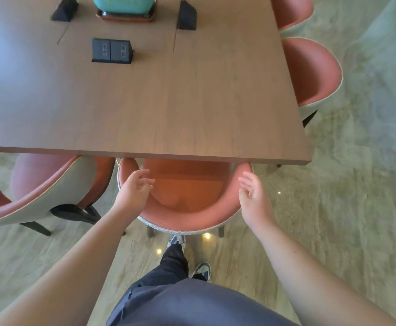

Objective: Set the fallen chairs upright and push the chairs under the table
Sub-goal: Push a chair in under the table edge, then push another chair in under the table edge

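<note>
A salmon-pink tub chair (pixel 187 220) stands upright right in front of me, its seat partly under the near edge of the wooden table (pixel 168 102). My left hand (pixel 134 190) hovers over the chair's left rim with loosely curled fingers, holding nothing. My right hand (pixel 253 194) hovers at the right rim, fingers relaxed and apart from the rim. Another pink chair (pixel 39 203) stands upright at the left, turned at an angle and only partly under the table.
Two more pink chairs (pixel 314 71) are tucked along the table's right side. On the table sit black socket boxes (pixel 111 51), two black wedge stands (pixel 187 16) and a teal object on a tray (pixel 124 5). My legs and shoes (pixel 203 270) stand behind the chair.
</note>
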Action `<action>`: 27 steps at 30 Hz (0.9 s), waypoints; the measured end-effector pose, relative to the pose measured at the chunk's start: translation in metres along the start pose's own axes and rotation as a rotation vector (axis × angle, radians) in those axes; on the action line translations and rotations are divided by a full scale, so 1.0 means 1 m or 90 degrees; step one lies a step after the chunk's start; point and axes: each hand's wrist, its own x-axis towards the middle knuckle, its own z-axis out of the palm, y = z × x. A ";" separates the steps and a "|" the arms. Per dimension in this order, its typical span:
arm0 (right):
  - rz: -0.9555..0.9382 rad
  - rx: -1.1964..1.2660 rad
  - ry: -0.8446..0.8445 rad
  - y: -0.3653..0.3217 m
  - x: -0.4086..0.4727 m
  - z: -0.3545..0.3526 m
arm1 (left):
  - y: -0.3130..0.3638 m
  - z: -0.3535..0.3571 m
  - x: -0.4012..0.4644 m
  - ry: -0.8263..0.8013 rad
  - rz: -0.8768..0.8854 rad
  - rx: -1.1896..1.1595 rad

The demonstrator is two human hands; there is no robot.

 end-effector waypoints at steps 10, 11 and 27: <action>-0.073 0.172 0.086 -0.037 -0.075 -0.091 | 0.103 -0.011 -0.088 -0.011 0.151 -0.222; -0.078 0.188 0.093 -0.039 -0.080 -0.097 | 0.109 -0.010 -0.093 -0.020 0.166 -0.218; -0.232 0.293 0.016 -0.106 -0.108 -0.056 | 0.085 -0.109 -0.116 0.071 0.262 -0.184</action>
